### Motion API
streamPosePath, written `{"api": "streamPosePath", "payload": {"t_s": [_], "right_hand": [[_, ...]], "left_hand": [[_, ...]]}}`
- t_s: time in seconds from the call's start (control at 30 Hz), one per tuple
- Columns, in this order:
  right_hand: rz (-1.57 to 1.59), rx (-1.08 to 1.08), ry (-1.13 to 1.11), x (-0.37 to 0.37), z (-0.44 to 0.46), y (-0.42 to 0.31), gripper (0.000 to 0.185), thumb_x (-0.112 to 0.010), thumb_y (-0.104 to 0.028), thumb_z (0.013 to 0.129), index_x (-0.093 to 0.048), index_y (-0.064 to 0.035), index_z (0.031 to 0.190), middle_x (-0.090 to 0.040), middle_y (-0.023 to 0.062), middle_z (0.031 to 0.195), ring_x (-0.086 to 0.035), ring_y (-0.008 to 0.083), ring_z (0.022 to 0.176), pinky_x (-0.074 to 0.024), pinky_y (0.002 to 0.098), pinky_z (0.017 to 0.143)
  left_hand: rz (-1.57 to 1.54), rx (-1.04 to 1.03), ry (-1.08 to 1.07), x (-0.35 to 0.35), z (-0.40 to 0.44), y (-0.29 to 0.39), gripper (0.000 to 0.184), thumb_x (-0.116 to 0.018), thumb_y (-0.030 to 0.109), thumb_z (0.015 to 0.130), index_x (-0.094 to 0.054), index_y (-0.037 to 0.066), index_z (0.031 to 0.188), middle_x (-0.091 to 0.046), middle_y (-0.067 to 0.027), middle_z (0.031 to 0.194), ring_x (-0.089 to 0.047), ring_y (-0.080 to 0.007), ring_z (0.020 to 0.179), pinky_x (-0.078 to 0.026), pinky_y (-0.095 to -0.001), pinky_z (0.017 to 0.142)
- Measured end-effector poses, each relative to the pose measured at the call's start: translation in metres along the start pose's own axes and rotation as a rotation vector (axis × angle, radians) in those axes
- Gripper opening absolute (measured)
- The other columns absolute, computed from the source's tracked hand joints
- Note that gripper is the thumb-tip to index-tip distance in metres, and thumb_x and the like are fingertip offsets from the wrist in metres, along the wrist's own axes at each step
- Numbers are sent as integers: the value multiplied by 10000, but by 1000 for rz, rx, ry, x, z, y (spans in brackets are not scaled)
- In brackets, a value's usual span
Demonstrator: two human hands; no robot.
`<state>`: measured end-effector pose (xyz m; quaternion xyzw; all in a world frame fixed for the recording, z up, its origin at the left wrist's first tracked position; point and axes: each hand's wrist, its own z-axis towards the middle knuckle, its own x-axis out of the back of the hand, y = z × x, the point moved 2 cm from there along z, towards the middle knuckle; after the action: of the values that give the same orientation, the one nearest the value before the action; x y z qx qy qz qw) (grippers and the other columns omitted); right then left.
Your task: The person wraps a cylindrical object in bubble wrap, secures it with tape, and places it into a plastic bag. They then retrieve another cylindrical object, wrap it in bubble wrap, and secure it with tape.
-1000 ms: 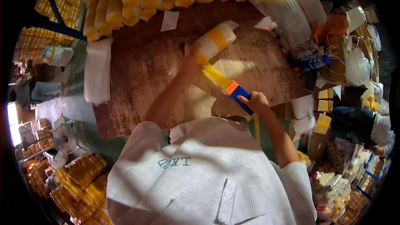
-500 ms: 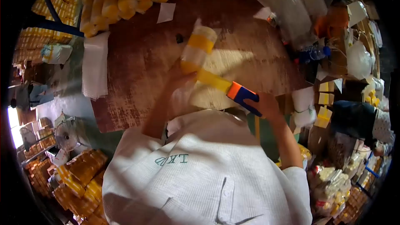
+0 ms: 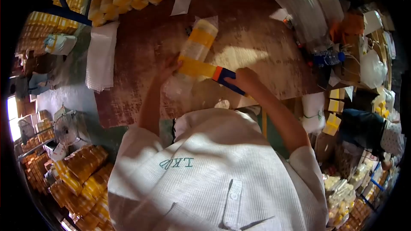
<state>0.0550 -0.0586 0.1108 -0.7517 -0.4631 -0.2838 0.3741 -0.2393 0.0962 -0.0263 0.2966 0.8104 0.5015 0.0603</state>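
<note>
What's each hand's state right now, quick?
Left hand: at the near end of the pack; whether it grips cannot be told.
Right hand: closed, holding the tape dispenser.

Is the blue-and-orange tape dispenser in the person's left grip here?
No, the right grip holds the tape dispenser, while the left grip is at the near end of the wrapped bundle.

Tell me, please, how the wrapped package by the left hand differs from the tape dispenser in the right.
The wrapped package is whitish and yellow; the tape dispenser is blue and orange. The package looks bulkier than the dispenser. In view, the package slants up rightward, the dispenser down rightward. Yellow tape stretches between them.
</note>
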Motion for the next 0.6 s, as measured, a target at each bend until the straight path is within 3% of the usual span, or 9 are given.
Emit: {"api": "streamPosePath", "payload": {"t_s": [0.03, 0.1, 0.2, 0.33, 0.43, 0.53, 0.6], "right_hand": [[-5, 1, -29, -2, 8, -6, 577, -588, -552, 752, -620, 24, 770, -629, 181, 739, -622, 328, 704, -498, 410, 628], [-40, 15, -19, -3, 21, -21, 580, -587, -558, 751, -624, 20, 772, -633, 176, 762, -626, 315, 721, -503, 399, 633], [-64, -22, -45, -3, 35, -40, 583, -584, -569, 751, -632, 12, 778, -639, 159, 784, -631, 292, 741, -508, 386, 641], [-87, 14, -38, -5, 41, -43, 590, -577, -573, 755, -632, 14, 780, -637, 153, 765, -632, 286, 731, -508, 380, 636], [-105, -21, -73, -2, 39, -48, 595, -569, -572, 764, -631, 19, 773, -635, 157, 755, -632, 285, 723, -508, 372, 628], [-129, -30, -91, 1, 37, -52, 602, -556, -574, 773, -629, 23, 757, -632, 167, 745, -632, 288, 715, -509, 371, 619], [-116, -25, -96, 1, 32, -51, 590, -557, -565, 779, -628, 21, 758, -628, 162, 733, -628, 279, 693, -506, 376, 605]], "left_hand": [[-55, 12, -19, -2, -6, 6, 702, -638, 383, 806, -314, 153, 1384, -322, -102, 1399, -352, -235, 1241, -330, -359, 1000], [250, -279, 3, -7, -8, 24, 615, -580, 347, 841, -326, 188, 1379, -331, -95, 1397, -298, -239, 1282, -265, -380, 1039], [781, -540, 78, -22, -28, 53, 514, -498, 304, 876, -349, 241, 1364, -349, -89, 1386, -321, -241, 1275, -266, -412, 1041], [1049, -458, 140, -42, -55, 94, 515, -458, 326, 892, -344, 148, 1362, -360, -125, 1370, -367, -280, 1242, -318, -442, 1007], [1230, -294, 596, -101, -32, 59, 632, -495, 381, 872, -298, 19, 1352, -358, -189, 1351, -366, -330, 1233, -330, -447, 1000], [1144, -318, 635, -104, -45, 76, 759, -531, 435, 842, -240, -59, 1341, -348, -241, 1336, -372, -373, 1215, -371, -436, 969], [998, -300, 542, -90, -52, 91, 840, -572, 480, 797, -226, -50, 1349, -354, -244, 1331, -405, -369, 1192, -404, -422, 939]]}}
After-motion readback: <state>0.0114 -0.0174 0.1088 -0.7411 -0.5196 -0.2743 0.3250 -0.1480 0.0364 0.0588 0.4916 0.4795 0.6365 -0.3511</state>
